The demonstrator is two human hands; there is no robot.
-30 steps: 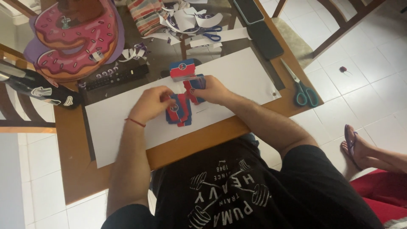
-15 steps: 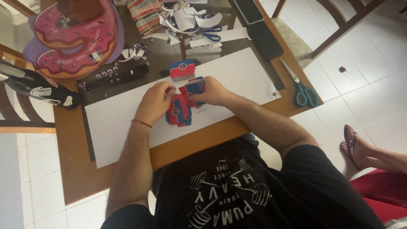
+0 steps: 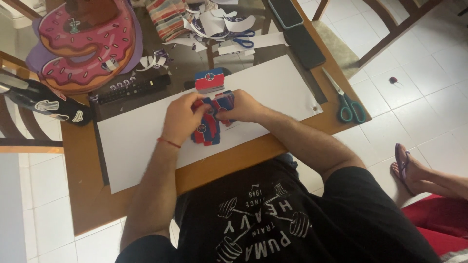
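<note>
My left hand (image 3: 181, 117) and my right hand (image 3: 240, 107) meet over a large white sheet (image 3: 146, 146) on the wooden table (image 3: 92, 204). Together they grip a bundle of red and blue paper cut-outs (image 3: 207, 130), which fans out below my fingers. Just beyond my hands stands a small stack of red and blue cut-outs (image 3: 209, 80). A red thread circles my left wrist.
Teal-handled scissors (image 3: 348, 104) lie at the table's right edge. Two dark phones (image 3: 297, 34) lie at the far right. A pink doughnut-shaped cardboard figure (image 3: 83, 44), a black remote (image 3: 131, 88), blue scissors (image 3: 241, 38) and paper scraps crowd the back. Another person's sandalled foot (image 3: 409, 168) rests at right.
Both hands have shifted slightly on the cut-out bundle, the left hand closing further over its top. The stack behind has not moved.
</note>
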